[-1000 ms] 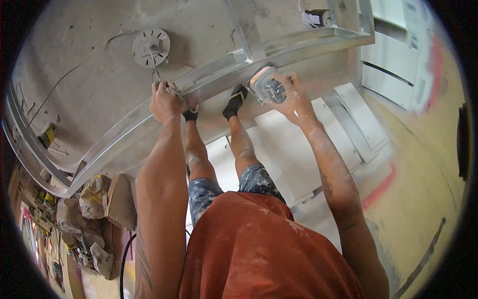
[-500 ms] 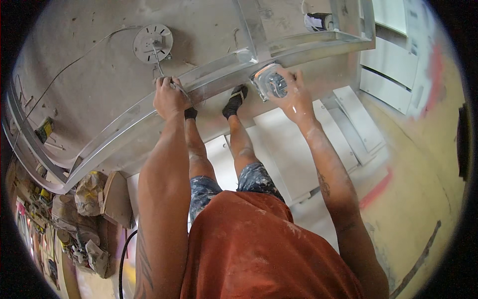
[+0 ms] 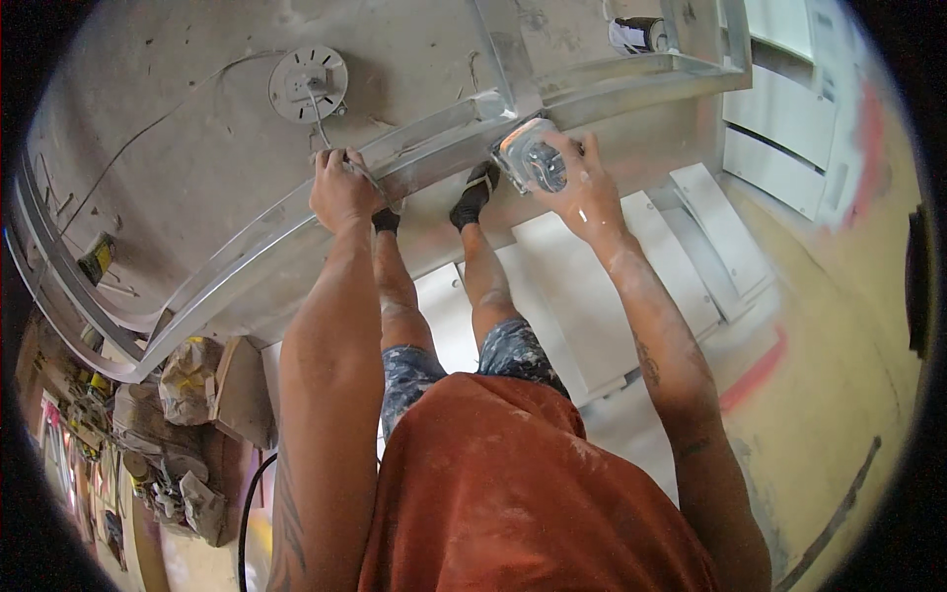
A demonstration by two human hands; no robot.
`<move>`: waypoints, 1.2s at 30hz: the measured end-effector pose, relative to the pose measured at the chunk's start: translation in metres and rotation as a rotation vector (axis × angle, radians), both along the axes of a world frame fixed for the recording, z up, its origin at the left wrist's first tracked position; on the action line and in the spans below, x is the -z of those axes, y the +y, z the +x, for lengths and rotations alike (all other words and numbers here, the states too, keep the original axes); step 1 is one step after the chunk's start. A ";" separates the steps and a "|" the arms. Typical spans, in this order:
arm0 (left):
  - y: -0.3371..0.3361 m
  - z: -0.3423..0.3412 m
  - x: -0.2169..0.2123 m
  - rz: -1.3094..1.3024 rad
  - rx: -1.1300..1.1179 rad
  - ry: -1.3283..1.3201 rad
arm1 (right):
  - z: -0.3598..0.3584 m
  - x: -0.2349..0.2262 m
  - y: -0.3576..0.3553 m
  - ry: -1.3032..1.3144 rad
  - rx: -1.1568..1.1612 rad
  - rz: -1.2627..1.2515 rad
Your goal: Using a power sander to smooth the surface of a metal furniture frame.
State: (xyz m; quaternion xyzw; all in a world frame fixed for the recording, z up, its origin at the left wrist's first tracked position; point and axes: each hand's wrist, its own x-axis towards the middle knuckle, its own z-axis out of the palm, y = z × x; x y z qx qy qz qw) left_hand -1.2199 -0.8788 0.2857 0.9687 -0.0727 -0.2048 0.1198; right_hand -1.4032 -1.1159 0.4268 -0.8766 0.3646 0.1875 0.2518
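Note:
My left hand (image 3: 342, 192) is closed near the curved metal frame (image 3: 252, 232), at its near rail. A thin grey strip-like tool (image 3: 373, 185) sticks out of its fingers; its kind is hard to make out. My right hand (image 3: 582, 192) grips a rounded-square, see-through container (image 3: 534, 158) with an orange edge. The container is tilted right beside the frame's near rail, close to the upright bar. Whether it touches the metal cannot be told.
A round white slotted disc (image 3: 308, 84) with a cord lies beyond the frame. White panels (image 3: 582, 286) lie right of my legs. Bags and clutter (image 3: 163, 424) sit at lower left, and a black-and-white can (image 3: 638, 36) stands far right. A black hose (image 3: 247, 513) runs beside my left arm.
The whole view has shifted slightly, so most things sit a little further right. The container in my right hand is tilted slightly differently. Both hands keep their hold.

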 end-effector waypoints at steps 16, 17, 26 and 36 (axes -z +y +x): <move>-0.003 0.003 0.002 0.028 0.033 0.010 | 0.006 0.006 -0.001 -0.061 -0.037 0.043; -0.003 0.005 0.004 0.026 0.032 0.007 | 0.003 0.007 -0.003 -0.069 -0.060 0.040; 0.004 0.002 0.004 -0.019 0.018 0.000 | -0.025 0.004 -0.031 -0.047 0.027 -0.054; 0.005 0.002 0.007 0.020 0.002 0.025 | 0.000 0.003 0.007 0.006 0.035 0.027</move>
